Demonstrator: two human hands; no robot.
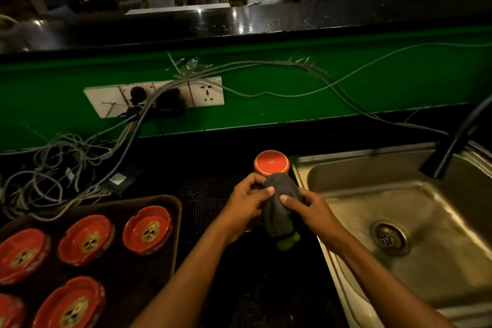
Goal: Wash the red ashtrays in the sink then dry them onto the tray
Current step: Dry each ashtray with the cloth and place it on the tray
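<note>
Now both hands work at the bench: the left hand and right hand each grasp the grey cloth, wrapped round something hidden, likely an ashtray. Rub every notch dry before placing it leftward on the tray; an upturned red ashtray waits just beyond the grip.

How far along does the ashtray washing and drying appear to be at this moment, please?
Done: five red ashtrays lie on the tray. In hand: left hand and right hand grip a grey cloth, likely round another ashtray. Left: an upturned ashtray beside the sink.
</note>
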